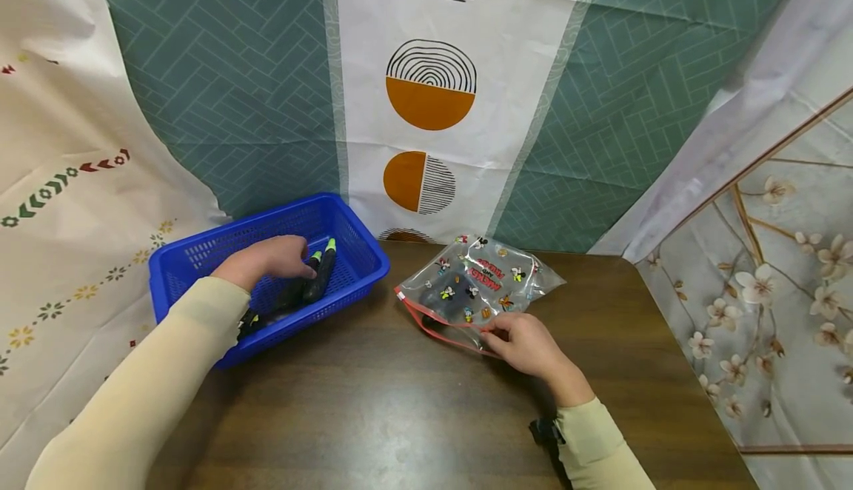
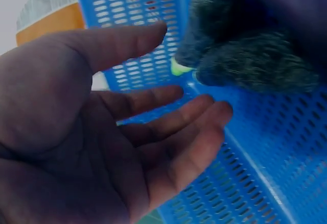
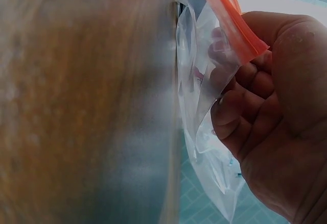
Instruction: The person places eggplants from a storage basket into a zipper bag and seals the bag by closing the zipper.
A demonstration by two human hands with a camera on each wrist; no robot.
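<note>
In the head view my left hand (image 1: 278,258) reaches into a blue plastic basket (image 1: 356,253) at the left. Its thumb and fingers stand apart, and nothing lies between them in the left wrist view. Close by lie several long dark things (image 1: 321,277) with bright green tips; up close their dark surface (image 2: 255,63) looks rough. At the right, my right hand (image 1: 529,346) pinches a clear zip bag (image 1: 533,275) by its red-edged opening (image 3: 240,35). Cartoon figures and red lettering are printed on the bag. Something dark shows through its plastic.
Both basket and bag are on a brown wooden table (image 1: 373,401). A patterned cloth (image 1: 433,105) hangs behind, and a pale cloth (image 1: 60,216) hangs along the left. Floral fabric (image 1: 766,312) borders the right edge of the table.
</note>
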